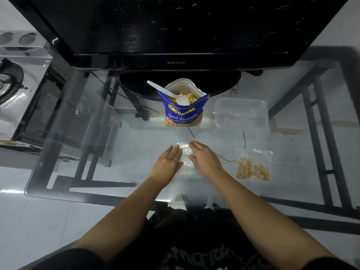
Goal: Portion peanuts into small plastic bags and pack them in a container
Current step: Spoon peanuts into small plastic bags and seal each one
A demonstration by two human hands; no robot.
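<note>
Fingers (176, 151) of both hands lie straight and flat, gripping nothing: the left hand (167, 164) and the right hand (204, 160) press palm-down on a small clear plastic bag (185, 153) that lies flat on the glass worktop (97, 133), one hand on each side of it with a strip of the bag showing between them. Whether that is a single bag or several stacked I cannot tell. To the right of the right hand, apart from it, lies one filled bag (253, 166), flat on the glass, with peanuts gathered in two clumps at its near end. Beyond the hands stands one blue pouch of salted peanuts (183, 112), upright and open at the top, with peanuts showing inside. One white plastic spoon (165, 91) rests in its mouth, bowl down on the nuts and handle sticking out up and to the left. Just to the right of the pouch sits one clear rectangular container (241, 114), without a lid, and nothing shows inside it. Behind the pouch and the container rises one black television (175, 26) on its stand. One thin black cable (220, 156) shows through the glass near the right hand. Both forearms are bare, reaching out from dark sleeves at the bottom edge.
</note>
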